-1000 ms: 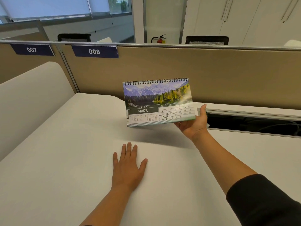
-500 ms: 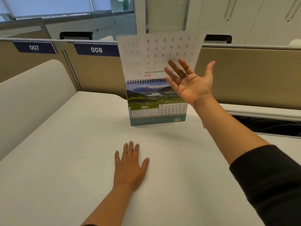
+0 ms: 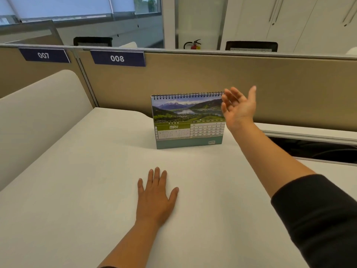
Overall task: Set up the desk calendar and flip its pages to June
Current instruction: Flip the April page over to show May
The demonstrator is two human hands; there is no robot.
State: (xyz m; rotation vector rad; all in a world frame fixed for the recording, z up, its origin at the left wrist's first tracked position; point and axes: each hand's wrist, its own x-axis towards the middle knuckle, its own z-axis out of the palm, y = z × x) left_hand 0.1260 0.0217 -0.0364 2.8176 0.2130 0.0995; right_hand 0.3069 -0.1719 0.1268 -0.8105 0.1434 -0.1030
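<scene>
A spiral-bound desk calendar (image 3: 188, 120) stands upright on the white desk (image 3: 87, 180), near the back partition. Its front page shows a mountain lake photo and the word MAY on a green band. My right hand (image 3: 238, 108) hovers palm up at the calendar's upper right corner, fingers spread, holding nothing; its fingertips overlap the right end of the spiral. My left hand (image 3: 155, 197) lies flat on the desk, palm down, well in front of the calendar.
A tan partition (image 3: 212, 78) with plates 007 (image 3: 44, 55) and 008 (image 3: 117, 58) runs behind the desk. A low cream divider (image 3: 34, 117) borders the left side. An open cable slot (image 3: 313, 149) lies to the right behind my forearm.
The calendar went from held in my right hand showing APRIL to standing on the desk. The April page swung up and over the back; MAY now faces me. My left hand stayed flat.
</scene>
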